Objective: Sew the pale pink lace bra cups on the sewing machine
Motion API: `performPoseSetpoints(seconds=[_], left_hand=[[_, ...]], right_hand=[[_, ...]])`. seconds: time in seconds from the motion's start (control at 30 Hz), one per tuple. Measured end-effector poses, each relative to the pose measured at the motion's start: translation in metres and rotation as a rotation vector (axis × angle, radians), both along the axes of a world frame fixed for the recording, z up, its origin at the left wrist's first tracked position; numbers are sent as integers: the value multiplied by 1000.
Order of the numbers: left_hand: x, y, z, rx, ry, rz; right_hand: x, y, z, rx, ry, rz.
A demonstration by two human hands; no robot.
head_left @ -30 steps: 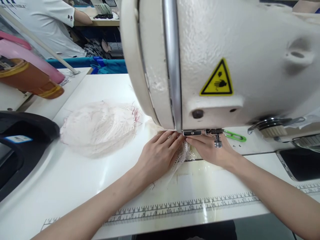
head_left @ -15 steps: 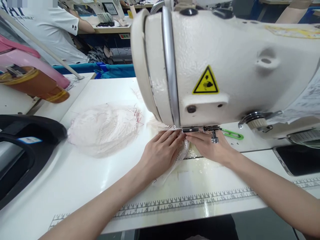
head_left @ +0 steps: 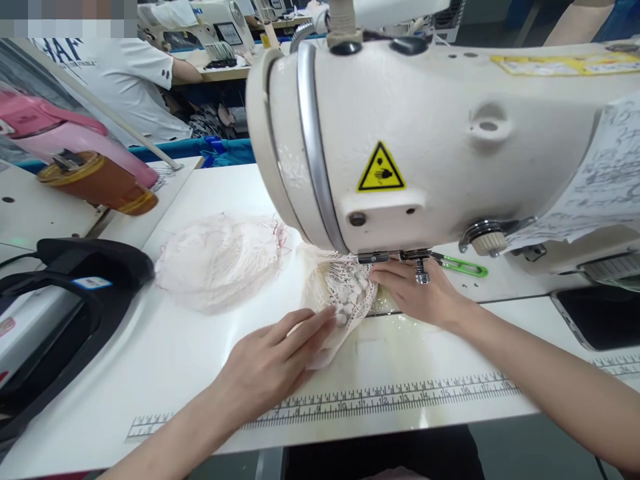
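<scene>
A piece of whitish lace fabric [head_left: 345, 283] lies on the sewing machine's bed, its far part under the machine head [head_left: 320, 153]. My left hand [head_left: 280, 353] has the near left side of this lace pinched between thumb and fingers. At the lace's right edge, close to the needle area, my right hand [head_left: 423, 290] grips the fabric with its fingers together; the fingertips are partly hidden behind the metal presser parts [head_left: 395, 257]. A second pale lace piece [head_left: 220, 263], with loose reddish threads on its right end, rests flat to the left.
A black-handled iron [head_left: 90, 287] stands at the left, below an amber cup [head_left: 100, 183] and a pink bottle [head_left: 85, 137]. Green thread snips [head_left: 460, 265] and a phone [head_left: 600, 317] lie right. A printed ruler [head_left: 360, 402] runs along the front edge. Another person [head_left: 115, 80] sits beyond.
My left hand has moved back toward me and left from the needle area, uncovering the lace. The right hand stays near the needle. The whole view has shifted slightly.
</scene>
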State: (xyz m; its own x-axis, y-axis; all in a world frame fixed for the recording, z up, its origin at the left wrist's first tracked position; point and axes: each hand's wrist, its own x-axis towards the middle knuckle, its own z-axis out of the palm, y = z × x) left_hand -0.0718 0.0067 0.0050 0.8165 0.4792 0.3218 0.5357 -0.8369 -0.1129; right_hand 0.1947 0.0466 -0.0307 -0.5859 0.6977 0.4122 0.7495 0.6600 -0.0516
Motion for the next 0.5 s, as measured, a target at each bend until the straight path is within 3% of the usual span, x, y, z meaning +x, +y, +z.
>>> performPoseSetpoints(seconds=[0.17, 0.3, 0.5], left_hand=[[6, 0, 13, -130, -94, 169], [26, 23, 24, -48, 31, 64], [49, 47, 0, 172, 56, -38]], right_hand=[[-1, 0, -8, -61, 154, 107], [-2, 3, -15, -4, 219, 181], [-2, -1, -10, 143, 186, 114]])
